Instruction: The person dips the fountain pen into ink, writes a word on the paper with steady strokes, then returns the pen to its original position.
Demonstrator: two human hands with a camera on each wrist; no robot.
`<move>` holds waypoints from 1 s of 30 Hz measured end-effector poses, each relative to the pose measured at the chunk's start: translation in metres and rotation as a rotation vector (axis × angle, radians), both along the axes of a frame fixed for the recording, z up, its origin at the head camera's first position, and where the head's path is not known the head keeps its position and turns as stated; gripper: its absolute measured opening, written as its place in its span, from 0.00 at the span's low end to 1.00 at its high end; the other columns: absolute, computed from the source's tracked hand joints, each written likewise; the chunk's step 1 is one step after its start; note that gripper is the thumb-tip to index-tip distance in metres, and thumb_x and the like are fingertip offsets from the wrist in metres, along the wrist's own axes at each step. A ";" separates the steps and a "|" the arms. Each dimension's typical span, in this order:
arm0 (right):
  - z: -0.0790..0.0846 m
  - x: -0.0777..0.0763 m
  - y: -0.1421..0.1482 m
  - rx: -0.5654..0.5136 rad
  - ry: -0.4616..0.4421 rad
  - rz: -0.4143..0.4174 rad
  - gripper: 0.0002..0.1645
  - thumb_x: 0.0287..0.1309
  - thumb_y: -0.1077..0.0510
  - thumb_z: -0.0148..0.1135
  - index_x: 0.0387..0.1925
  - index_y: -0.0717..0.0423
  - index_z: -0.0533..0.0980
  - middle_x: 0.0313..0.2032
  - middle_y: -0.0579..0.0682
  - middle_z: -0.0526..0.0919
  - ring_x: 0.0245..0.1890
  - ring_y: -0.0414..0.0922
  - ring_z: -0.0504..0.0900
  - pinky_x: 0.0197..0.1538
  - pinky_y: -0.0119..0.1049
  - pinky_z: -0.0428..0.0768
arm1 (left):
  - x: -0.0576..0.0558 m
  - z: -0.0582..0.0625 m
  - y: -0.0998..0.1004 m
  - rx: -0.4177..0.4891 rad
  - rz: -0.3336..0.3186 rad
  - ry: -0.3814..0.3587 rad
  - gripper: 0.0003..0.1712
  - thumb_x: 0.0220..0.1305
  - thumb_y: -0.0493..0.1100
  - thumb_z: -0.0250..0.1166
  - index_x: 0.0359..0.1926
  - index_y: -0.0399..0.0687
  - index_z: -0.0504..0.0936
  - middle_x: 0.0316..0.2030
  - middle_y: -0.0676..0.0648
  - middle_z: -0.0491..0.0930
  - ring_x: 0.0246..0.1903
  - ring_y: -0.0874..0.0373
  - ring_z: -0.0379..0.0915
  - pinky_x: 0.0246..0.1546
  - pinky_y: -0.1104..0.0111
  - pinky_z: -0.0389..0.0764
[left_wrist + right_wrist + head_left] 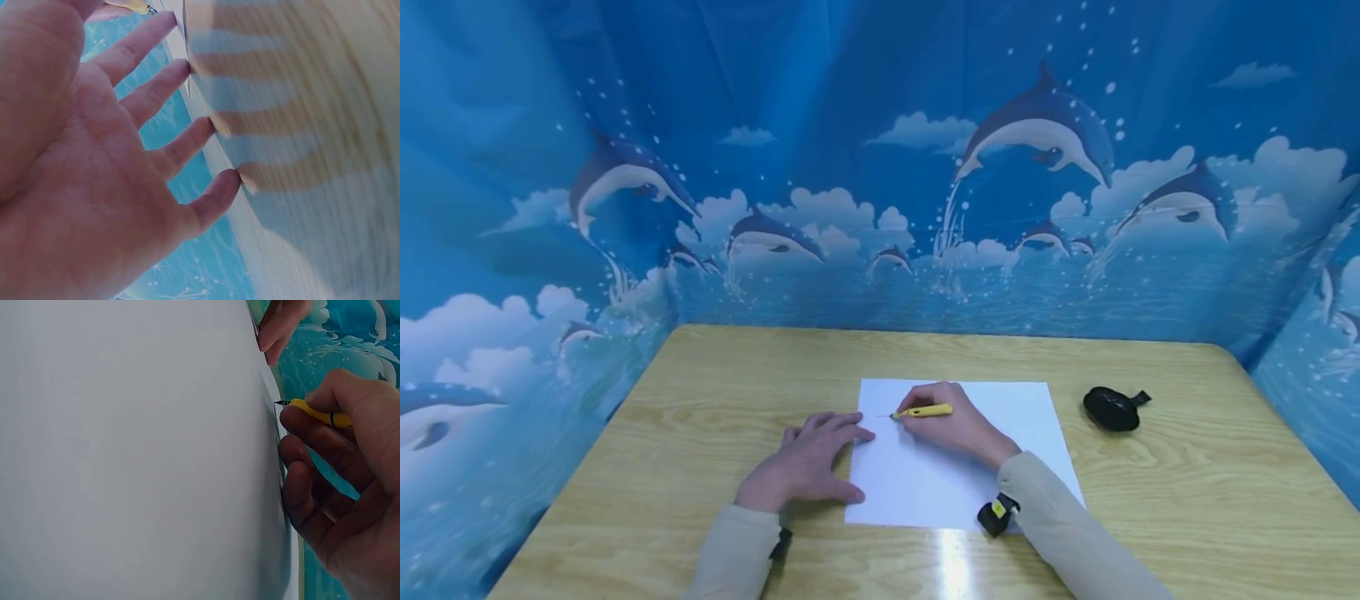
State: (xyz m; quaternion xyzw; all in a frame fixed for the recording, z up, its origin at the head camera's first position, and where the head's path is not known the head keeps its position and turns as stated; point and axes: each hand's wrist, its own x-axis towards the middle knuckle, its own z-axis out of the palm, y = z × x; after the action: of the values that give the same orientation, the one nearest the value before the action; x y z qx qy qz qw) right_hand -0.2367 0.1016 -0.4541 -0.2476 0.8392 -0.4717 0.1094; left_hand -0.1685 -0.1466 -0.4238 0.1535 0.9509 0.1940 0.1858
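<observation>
A white sheet of paper (910, 487) lies on the wooden table. My right hand (951, 421) pinches a yellow fountain pen (928, 410) between thumb and fingers, its dark nib at the paper's upper left part. A short faint line runs left from the nib. In the right wrist view the pen (322, 414) slants toward the sheet, and the other fingers are bent beneath it. My left hand (808, 462) is spread at the sheet's left edge, some fingertips on the paper. The left wrist view shows its fingers (153, 94) apart, with nothing held.
A black rounded object with a short strap (1112, 409) lies on the table (1210, 467) to the right of the paper. Behind and beside the table hangs a blue curtain (850, 167) printed with dolphins. Black wrist devices (995, 517) sit at both sleeves.
</observation>
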 end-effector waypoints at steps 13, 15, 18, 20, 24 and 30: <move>0.002 0.001 0.006 0.017 -0.004 -0.026 0.05 0.62 0.57 0.68 0.39 0.50 0.87 0.37 0.45 0.90 0.37 0.39 0.84 0.46 0.34 0.81 | -0.001 0.001 0.001 -0.012 0.012 0.003 0.43 0.49 0.62 0.79 0.68 0.68 0.75 0.78 0.53 0.60 0.78 0.40 0.49 0.72 0.32 0.54; 0.001 0.002 0.007 0.014 -0.008 -0.027 0.06 0.62 0.57 0.68 0.39 0.51 0.87 0.37 0.46 0.89 0.36 0.40 0.83 0.45 0.34 0.80 | -0.001 0.001 0.001 -0.012 0.016 -0.001 0.43 0.49 0.62 0.79 0.67 0.68 0.75 0.78 0.53 0.61 0.78 0.40 0.49 0.72 0.32 0.54; 0.000 0.003 0.009 0.019 -0.004 -0.034 0.06 0.62 0.56 0.68 0.39 0.51 0.87 0.36 0.45 0.89 0.35 0.40 0.82 0.44 0.33 0.79 | 0.001 0.001 0.001 -0.011 0.018 -0.003 0.43 0.49 0.61 0.79 0.67 0.67 0.76 0.78 0.53 0.61 0.78 0.39 0.49 0.72 0.31 0.53; -0.001 0.005 0.010 0.019 0.002 -0.036 0.06 0.62 0.57 0.68 0.39 0.50 0.87 0.35 0.44 0.89 0.34 0.39 0.82 0.43 0.32 0.79 | 0.002 0.001 0.000 0.001 0.013 0.001 0.43 0.48 0.61 0.80 0.67 0.66 0.76 0.78 0.52 0.61 0.78 0.39 0.49 0.72 0.31 0.53; -0.001 0.007 0.012 0.018 0.021 -0.042 0.05 0.62 0.57 0.67 0.39 0.48 0.87 0.33 0.42 0.89 0.32 0.38 0.82 0.40 0.30 0.79 | 0.004 -0.001 -0.002 0.034 -0.006 0.027 0.44 0.48 0.60 0.80 0.67 0.64 0.76 0.78 0.51 0.62 0.78 0.37 0.50 0.70 0.30 0.55; 0.001 0.008 0.016 0.037 0.024 -0.061 0.05 0.62 0.57 0.67 0.38 0.46 0.87 0.31 0.40 0.88 0.30 0.39 0.81 0.38 0.31 0.79 | 0.003 -0.003 -0.003 0.045 -0.020 0.050 0.44 0.48 0.61 0.80 0.67 0.64 0.76 0.78 0.52 0.62 0.77 0.37 0.51 0.70 0.30 0.55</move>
State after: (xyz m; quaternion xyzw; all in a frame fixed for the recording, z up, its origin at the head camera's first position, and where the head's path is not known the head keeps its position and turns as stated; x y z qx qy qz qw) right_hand -0.2292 0.1173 -0.4528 -0.2254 0.8563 -0.4561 0.0897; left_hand -0.1653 -0.1493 -0.4270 0.1718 0.9492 0.2095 0.1603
